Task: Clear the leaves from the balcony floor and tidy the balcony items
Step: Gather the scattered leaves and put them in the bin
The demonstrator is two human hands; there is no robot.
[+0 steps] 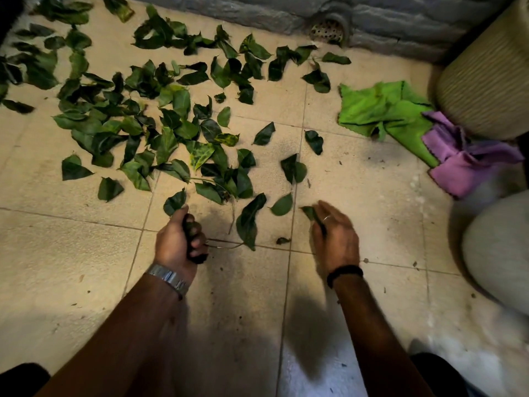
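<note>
Several dark green leaves (148, 121) lie scattered over the beige tiled floor (71, 239), thickest at the left and centre. My left hand (179, 242), with a metal watch on its wrist, grips a bunch of gathered leaves in a fist; thin stems stick out to its right toward one long leaf (250, 219). My right hand (335, 233), with a ring and a black wrist band, pinches a single leaf (310, 212) between thumb and fingers just above the floor.
A crumpled green cloth (383, 110) and a purple cloth (463, 164) lie at the right beside a ribbed beige pot (486, 81). A round drain grate (329, 28) sits at the foot of the grey stone wall (257, 10). A pale rounded object (498, 247) is at the right edge.
</note>
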